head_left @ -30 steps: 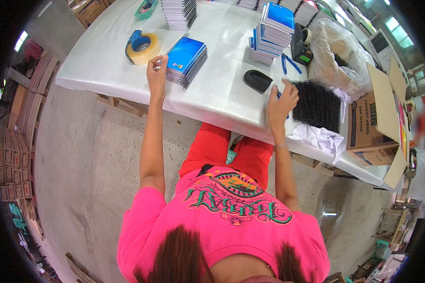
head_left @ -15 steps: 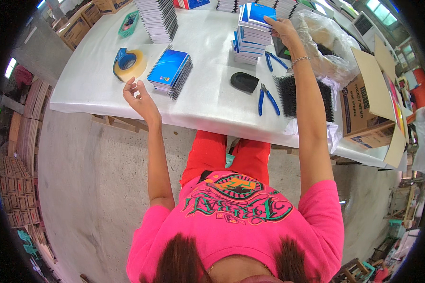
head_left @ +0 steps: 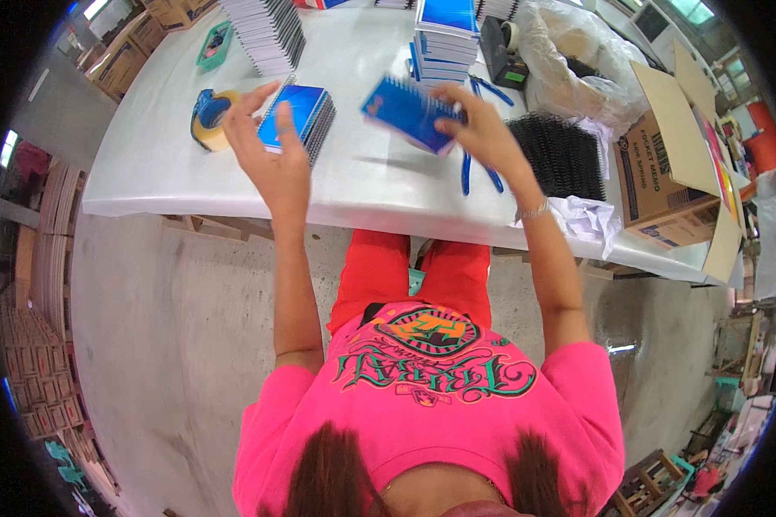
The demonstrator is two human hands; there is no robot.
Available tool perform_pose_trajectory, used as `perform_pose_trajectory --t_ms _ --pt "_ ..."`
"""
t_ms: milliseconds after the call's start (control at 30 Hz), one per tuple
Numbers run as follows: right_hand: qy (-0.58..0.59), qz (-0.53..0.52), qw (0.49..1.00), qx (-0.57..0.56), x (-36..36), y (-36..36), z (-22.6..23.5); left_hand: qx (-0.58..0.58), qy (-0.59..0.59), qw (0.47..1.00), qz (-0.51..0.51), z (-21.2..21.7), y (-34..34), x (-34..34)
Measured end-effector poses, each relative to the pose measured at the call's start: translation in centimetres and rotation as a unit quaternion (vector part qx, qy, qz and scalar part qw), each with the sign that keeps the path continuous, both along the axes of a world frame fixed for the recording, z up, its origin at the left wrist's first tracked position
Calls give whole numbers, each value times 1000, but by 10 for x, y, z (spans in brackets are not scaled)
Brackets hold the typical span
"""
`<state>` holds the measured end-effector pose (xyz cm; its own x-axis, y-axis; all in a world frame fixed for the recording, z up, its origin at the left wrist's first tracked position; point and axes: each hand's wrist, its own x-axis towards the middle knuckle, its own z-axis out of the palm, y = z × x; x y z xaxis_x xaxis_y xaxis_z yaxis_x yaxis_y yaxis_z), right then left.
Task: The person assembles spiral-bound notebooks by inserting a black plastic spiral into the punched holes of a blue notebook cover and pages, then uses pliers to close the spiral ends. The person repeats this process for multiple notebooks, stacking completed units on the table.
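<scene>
One blue spiral notebook [head_left: 409, 110] has left the tall stack [head_left: 446, 39] since a moment ago: your right hand [head_left: 483, 129] now pinches it above the white table [head_left: 147, 164], while your left hand [head_left: 272, 159] hovers open-fingered, empty, beside the short pile [head_left: 300, 116].

Both arms stretched forward, left hand [head_left: 272, 159] open, right hand [head_left: 483, 129] gripping
</scene>
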<state>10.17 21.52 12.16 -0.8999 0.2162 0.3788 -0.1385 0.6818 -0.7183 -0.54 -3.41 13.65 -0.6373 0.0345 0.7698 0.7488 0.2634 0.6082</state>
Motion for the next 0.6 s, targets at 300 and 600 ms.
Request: perform_pose_trajectory --t_ms 300,600 --pt "-32 -51 997 45 36 -22 -66 -261 -37 964 20 -82 -70 -74" --pt "-11 -48 993 103 35 -25 -69 -569 34 816 -98 -38 -42 -126"
